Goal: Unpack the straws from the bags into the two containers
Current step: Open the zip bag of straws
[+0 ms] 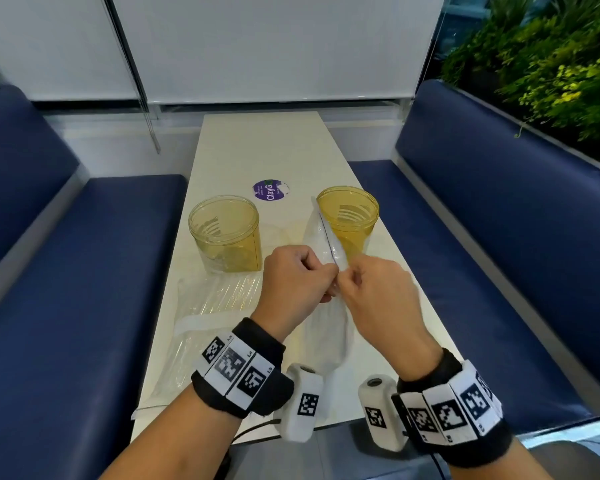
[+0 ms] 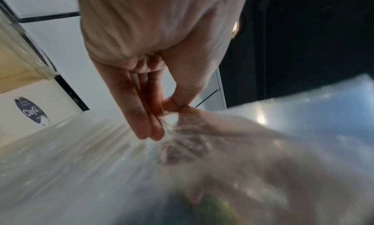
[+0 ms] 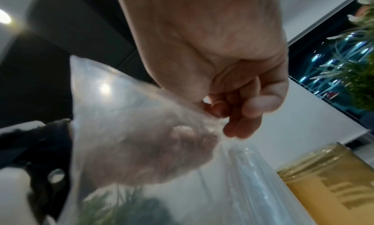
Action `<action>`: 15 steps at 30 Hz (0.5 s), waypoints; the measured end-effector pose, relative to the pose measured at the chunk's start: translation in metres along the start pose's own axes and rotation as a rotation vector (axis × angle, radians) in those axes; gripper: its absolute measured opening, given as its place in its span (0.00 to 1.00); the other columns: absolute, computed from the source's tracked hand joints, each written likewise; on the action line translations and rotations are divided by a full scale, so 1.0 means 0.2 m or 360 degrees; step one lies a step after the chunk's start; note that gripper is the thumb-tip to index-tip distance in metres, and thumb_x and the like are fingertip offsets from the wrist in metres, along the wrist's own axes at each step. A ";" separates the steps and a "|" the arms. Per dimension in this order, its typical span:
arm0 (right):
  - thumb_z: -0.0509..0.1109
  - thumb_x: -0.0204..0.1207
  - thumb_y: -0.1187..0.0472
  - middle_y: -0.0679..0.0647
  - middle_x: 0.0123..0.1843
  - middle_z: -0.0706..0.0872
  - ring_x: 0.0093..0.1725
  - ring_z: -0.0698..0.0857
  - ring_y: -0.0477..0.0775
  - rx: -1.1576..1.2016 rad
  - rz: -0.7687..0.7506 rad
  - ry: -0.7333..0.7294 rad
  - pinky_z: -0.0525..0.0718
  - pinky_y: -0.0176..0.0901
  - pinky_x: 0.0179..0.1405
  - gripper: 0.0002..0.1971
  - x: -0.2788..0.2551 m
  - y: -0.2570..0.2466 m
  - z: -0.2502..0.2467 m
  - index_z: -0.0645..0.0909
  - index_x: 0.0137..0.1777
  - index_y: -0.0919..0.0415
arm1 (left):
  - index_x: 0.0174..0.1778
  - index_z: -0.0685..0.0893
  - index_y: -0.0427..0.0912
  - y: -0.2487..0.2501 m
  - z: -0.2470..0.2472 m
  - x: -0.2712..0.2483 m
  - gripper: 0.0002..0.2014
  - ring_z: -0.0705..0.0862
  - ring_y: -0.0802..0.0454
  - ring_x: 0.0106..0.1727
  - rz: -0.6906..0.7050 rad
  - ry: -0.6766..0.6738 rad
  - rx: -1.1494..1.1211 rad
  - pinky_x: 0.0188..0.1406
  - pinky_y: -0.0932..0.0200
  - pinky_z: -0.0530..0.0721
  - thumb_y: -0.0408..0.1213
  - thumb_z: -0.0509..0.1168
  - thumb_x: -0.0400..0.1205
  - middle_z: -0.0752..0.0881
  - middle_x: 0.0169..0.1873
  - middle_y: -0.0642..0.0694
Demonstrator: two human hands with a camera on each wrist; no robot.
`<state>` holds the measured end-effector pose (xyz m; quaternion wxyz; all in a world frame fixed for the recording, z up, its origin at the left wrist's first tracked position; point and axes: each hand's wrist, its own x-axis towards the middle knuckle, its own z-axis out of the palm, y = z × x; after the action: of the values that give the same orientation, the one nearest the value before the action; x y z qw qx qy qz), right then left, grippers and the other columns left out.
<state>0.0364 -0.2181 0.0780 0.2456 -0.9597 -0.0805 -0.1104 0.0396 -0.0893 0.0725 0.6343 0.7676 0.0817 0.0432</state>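
Clearly pinched between both hands: a clear plastic bag point(image 1: 326, 244), held up off the pale desk point(image 1: 264, 150), near the front edge and just in front of the right-hand amber container point(image 1: 347, 220). Left hand point(image 1: 293, 285) curled, thumb and fingertips nipping the film on one side; right hand point(image 1: 378, 299) likewise curled, pinching the opposite side, knuckles of the two nearly touching. Seen up close from the left wrist point(image 2: 147, 91): fingers point(image 2: 141, 116) pressed together against the thumb, thin film crinkled between them. Same from the right wrist point(image 3: 232, 87): fingertips point(image 3: 238, 129) closed on a gathered fold of the bag point(image 3: 141, 132).

Looked glossy and almost colourless, that bag, long and narrow, its far end rising toward the container rim, its near end hanging blurred below the wrists. Showed faint parallel ridges inside, presumably straws, though too blurred to count.

Lay flat on the desk to the left: a second clear bag point(image 1: 194, 327), ribbed with pale, translucent straws point(image 1: 222, 292) and crossed by a white band. Stood behind it, upright and open-topped, the left amber container point(image 1: 226, 233), see-through, with ribbed marking on its inner wall. Stuck to the desk between and beyond the two containers: a round purple sticker point(image 1: 268, 190).
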 end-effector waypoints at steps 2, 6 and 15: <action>0.60 0.79 0.57 0.49 0.23 0.65 0.24 0.63 0.50 -0.0116 0.0082 0.0060 0.60 0.43 0.22 0.20 0.02 -0.01 -0.04 0.58 0.27 0.54 | 0.35 0.79 0.24 0.01 0.00 -0.01 0.07 0.92 0.50 0.29 0.0026 -0.0002 0.0070 0.36 0.42 0.94 0.23 0.71 0.75 0.89 0.31 0.30; 0.60 0.79 0.58 0.50 0.26 0.64 0.23 0.61 0.48 -0.0292 0.0209 0.0049 0.58 0.41 0.22 0.19 0.07 0.01 -0.08 0.60 0.27 0.56 | 0.40 0.78 0.38 0.03 0.00 -0.02 0.08 0.91 0.45 0.29 0.0117 -0.0039 0.0260 0.33 0.41 0.93 0.24 0.70 0.74 0.89 0.34 0.34; 0.66 0.80 0.69 0.53 0.53 0.86 0.47 0.83 0.56 -0.0453 0.0140 -0.0288 0.77 0.42 0.38 0.16 0.16 -0.02 -0.12 0.86 0.62 0.51 | 0.53 0.94 0.44 0.07 0.00 0.04 0.14 0.89 0.41 0.54 0.0290 -0.0021 0.1128 0.53 0.47 0.89 0.32 0.64 0.79 0.93 0.50 0.44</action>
<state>0.0627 -0.2235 0.1091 0.1034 -0.9934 -0.0436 -0.0231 0.0491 -0.0905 0.0852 0.3230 0.9441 0.0189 0.0635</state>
